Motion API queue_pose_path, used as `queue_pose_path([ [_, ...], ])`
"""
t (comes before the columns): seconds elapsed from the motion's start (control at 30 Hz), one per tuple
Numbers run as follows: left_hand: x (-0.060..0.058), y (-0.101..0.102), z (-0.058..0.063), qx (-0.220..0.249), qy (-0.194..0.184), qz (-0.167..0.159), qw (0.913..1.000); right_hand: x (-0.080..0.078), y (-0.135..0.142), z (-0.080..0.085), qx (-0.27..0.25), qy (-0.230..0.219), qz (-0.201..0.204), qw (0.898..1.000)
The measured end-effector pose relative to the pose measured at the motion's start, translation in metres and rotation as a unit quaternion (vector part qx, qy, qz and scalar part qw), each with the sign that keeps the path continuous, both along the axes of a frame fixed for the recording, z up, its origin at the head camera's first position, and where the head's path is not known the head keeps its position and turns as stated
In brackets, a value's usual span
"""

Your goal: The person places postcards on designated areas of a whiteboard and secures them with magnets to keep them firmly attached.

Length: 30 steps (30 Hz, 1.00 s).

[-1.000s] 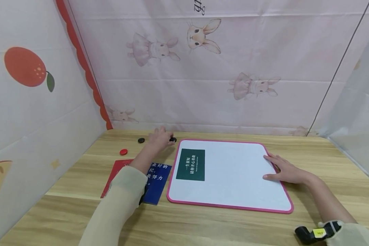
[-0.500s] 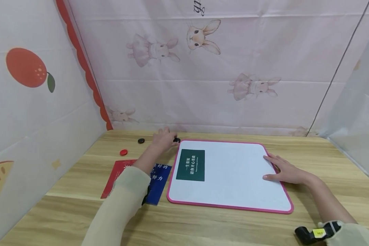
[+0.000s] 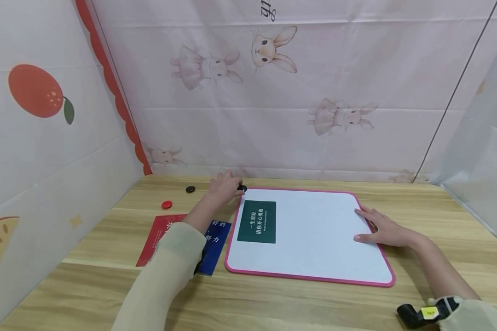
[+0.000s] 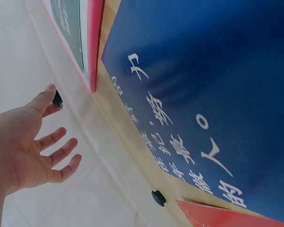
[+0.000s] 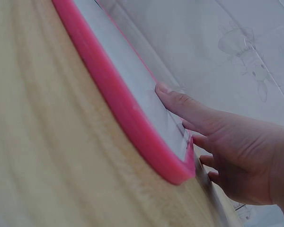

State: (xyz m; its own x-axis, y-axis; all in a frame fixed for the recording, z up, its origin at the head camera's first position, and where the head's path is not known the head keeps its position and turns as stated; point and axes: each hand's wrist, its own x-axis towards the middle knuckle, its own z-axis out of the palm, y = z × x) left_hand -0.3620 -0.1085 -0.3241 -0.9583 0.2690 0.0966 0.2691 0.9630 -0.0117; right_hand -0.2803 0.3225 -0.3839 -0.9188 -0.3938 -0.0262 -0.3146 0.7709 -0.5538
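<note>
My left hand (image 3: 225, 187) pinches a round black magnet (image 3: 242, 188) between thumb and index finger, at the far left corner of a pink-rimmed whiteboard (image 3: 314, 230). In the left wrist view the other fingers of the left hand (image 4: 23, 146) are spread and loosely bent, away from the magnet (image 4: 57, 99). A dark green card (image 3: 257, 221) with white writing lies on the board's left part. My right hand (image 3: 387, 228) rests on the board's right edge, thumb on the white surface. Its fingers (image 5: 206, 142) touch the rim in the right wrist view.
Left of the board lie a blue card (image 3: 215, 248) and a red card (image 3: 159, 234), partly hidden by the left forearm. A second black magnet (image 3: 190, 189) and a red magnet (image 3: 166, 205) lie behind them. Printed cloth walls (image 3: 273, 138) border the wooden table (image 3: 273, 303).
My left hand has moved a little to the right with the black magnet, from beside the whiteboard to its far left corner. The right hand and the board stay where they were.
</note>
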Motion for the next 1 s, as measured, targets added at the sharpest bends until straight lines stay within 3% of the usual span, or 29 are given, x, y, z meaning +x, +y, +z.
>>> queue_pose_path([
  [0.33,-0.003,0.01,-0.001,-0.021,-0.007,0.006,0.9997,0.002,0.0,0.002,0.005,-0.004,0.004,1.0],
  [0.73,0.0,0.019,-0.004,0.001,-0.012,0.008,0.9999,0.002,-0.001,0.002,0.005,-0.002,0.005,1.0],
  [1.0,0.0,0.024,-0.006,-0.019,-0.007,0.002,0.9998,0.002,-0.001,0.001,0.006,0.001,0.004,1.0],
])
